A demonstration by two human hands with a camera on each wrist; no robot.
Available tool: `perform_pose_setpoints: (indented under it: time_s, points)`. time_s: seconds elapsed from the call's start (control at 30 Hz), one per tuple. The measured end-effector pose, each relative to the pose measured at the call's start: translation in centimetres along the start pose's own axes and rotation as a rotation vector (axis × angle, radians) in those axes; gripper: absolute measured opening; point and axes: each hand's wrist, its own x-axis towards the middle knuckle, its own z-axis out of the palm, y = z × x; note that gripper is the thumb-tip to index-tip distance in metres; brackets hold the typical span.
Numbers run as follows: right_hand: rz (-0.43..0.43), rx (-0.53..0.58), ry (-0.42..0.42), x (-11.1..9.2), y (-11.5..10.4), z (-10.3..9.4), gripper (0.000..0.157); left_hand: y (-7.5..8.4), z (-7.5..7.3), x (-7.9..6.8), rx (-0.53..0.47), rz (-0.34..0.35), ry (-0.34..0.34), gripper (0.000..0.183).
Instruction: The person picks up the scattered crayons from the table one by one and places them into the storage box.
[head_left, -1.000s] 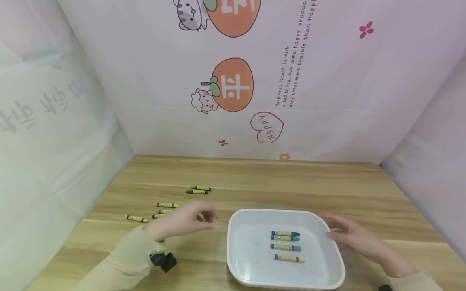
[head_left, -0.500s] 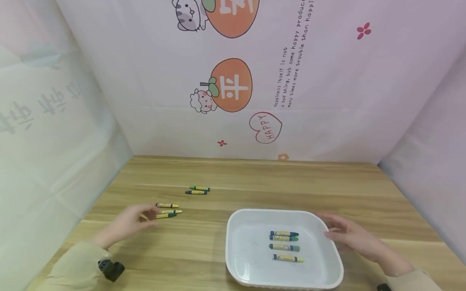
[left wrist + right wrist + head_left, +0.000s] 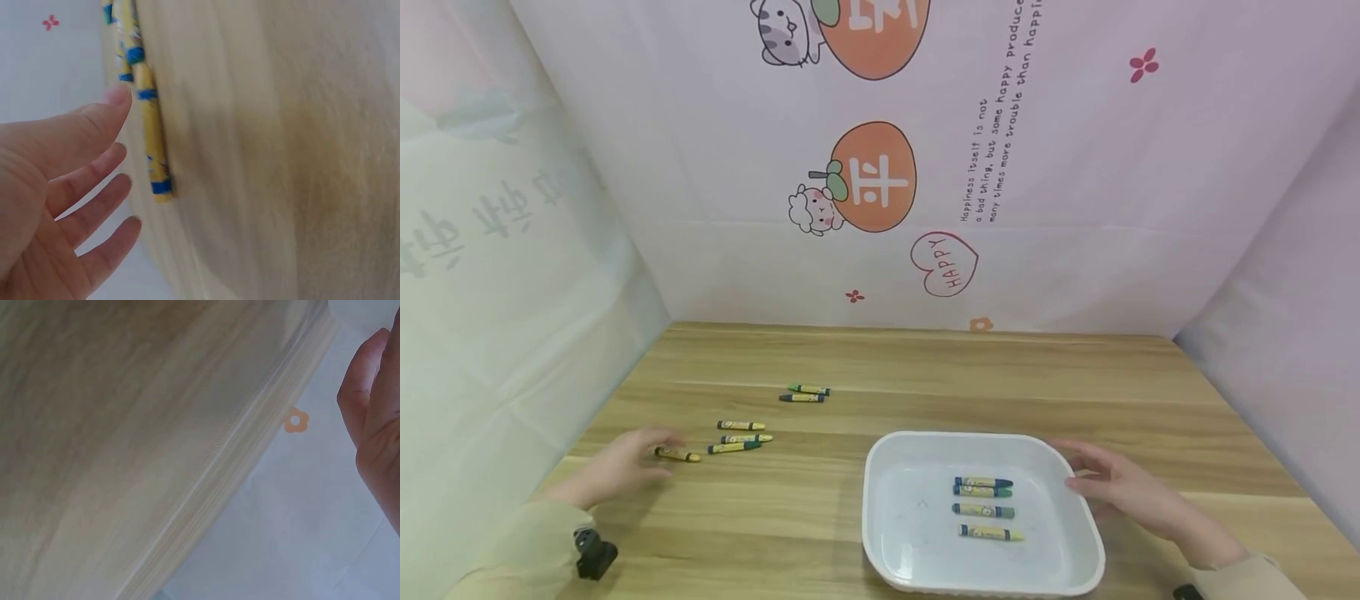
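Blue-banded yellow crayons, white tray, brown wood-grain table, whitish backdrop with orange prints.

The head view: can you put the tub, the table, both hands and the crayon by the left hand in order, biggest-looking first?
1. Table
2. Tub
3. Left hand and right hand: they look about alike, so I can't rank them
4. Crayon

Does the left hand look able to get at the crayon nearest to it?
Probably yes: the left hand is right beside that crayon, thumb and fingers apart, with nothing visible blocking the way.
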Motion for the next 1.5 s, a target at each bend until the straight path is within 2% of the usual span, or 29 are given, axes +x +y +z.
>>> perform_pose_setpoints:
  time_s: [0.2, 0.37, 0.5, 0.73, 0.87, 1.07, 1.17, 1.33, 1.5]
  points:
    - [0.006, -0.009, 0.006, -0.1, 0.0, 0.1, 0.05, -0.7, 0.7, 0.5, 0.071, 0.016, -0.016, 0.049]
    - [0.03, -0.006, 0.019, -0.1, 0.0, 0.1, 0.049, -0.5, 1.1, 0.9, 0.068, 0.002, -0.068, 0.045]
    - [0.037, -0.007, 0.022, -0.1, 0.1, 0.1, 0.05, -0.5, 1.3, 1.1, 0.072, -0.004, -0.083, 0.04]
    - [0.031, -0.007, 0.015, -0.1, 0.2, 0.1, 0.05, -0.9, 1.7, 1.4, 0.112, 0.029, -0.038, 0.02]
    - [0.023, -0.011, 0.013, -0.1, 0.1, 0.1, 0.051, -1.1, 1.8, 1.5, 0.128, 0.039, -0.016, 0.018]
    - [0.022, -0.004, 0.007, -0.1, 0.0, 0.1, 0.05, -1.4, 1.8, 1.5, 0.101, 0.012, -0.018, 0.013]
    - [0.023, 0.002, 0.004, -0.1, -0.1, 0.1, 0.05, -1.2, 1.6, 1.4, 0.067, -0.029, -0.018, 0.009]
    - [0.029, 0.0, 0.011, -0.1, -0.1, 0.2, 0.05, -0.8, 1.3, 1.7, 0.041, -0.103, -0.023, 0.019]
    - [0.033, -0.002, 0.015, -0.1, -0.2, 0.2, 0.05, 0.3, 0.8, 2.4, 0.017, -0.125, -0.008, 0.023]
